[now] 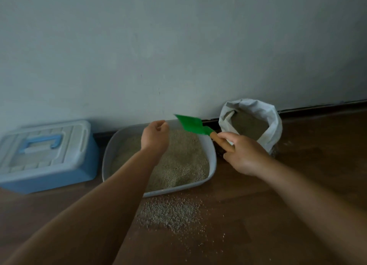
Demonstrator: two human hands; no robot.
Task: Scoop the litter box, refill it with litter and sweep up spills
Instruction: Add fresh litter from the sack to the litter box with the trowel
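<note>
The right hand (246, 155) grips the wooden handle of the green scoop (191, 124), with the fingers closed around it. The blade is lifted above the far right corner of the litter box (212, 151), near the open litter bag (275, 125) that stands against the wall. The left hand (155, 135) hovers over the box with fingers loosely curled, and I see nothing held in it. The box sits on the floor (297, 185) and looks well filled. A patch of spilled litter (170, 213) lies just in front of its near rim (the sweeping is clearly not done yet).

The risks, as I judge them: the blade is tilted, so any grains on it can slide off past the rim and make a second spill beside the bag. The bag is soft, and a push from the scoop can tip it. A forearm moving low can scatter the patch wider.
</note>
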